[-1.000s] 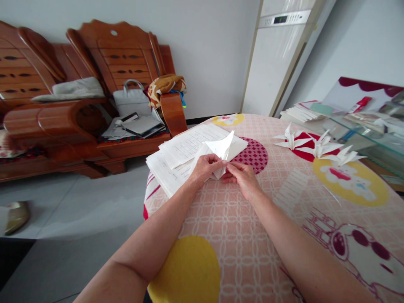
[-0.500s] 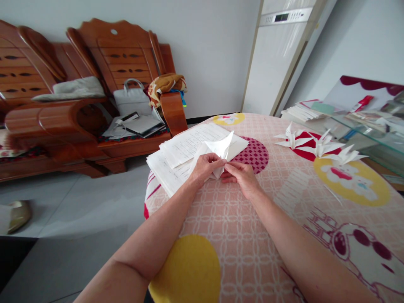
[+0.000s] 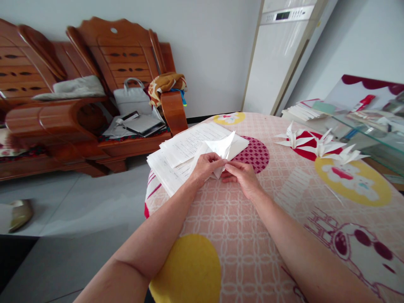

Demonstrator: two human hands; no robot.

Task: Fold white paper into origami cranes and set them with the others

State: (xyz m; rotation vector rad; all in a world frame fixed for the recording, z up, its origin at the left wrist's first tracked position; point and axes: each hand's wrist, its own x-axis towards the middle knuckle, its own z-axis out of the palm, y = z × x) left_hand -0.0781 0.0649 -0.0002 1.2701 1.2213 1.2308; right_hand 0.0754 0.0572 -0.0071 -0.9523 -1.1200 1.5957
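Note:
A partly folded sheet of white paper (image 3: 221,146) stands between my hands, its pointed flap raised toward the far side. My left hand (image 3: 205,166) pinches it from the left, thumb and fingers pressed together. From the right, my right hand (image 3: 241,176) grips the near edge of the same paper between thumb and index finger. The two thumbs almost meet. Under and behind the folded paper lies a stack of written sheets (image 3: 179,162). The creases beneath my fingers are hidden.
Three folded paper cranes (image 3: 320,143) sit at the right of the patterned tablecloth (image 3: 246,235). Beyond them stands a glass shelf (image 3: 362,128) with papers and a red-capped item. Wooden chairs (image 3: 120,54) holding a bag and cloths are at the left; a tall white air conditioner (image 3: 274,59) stands behind.
The raised flap of the folded paper has opened slightly wider. Both hands keep the same place and hold; the view has shifted very little.

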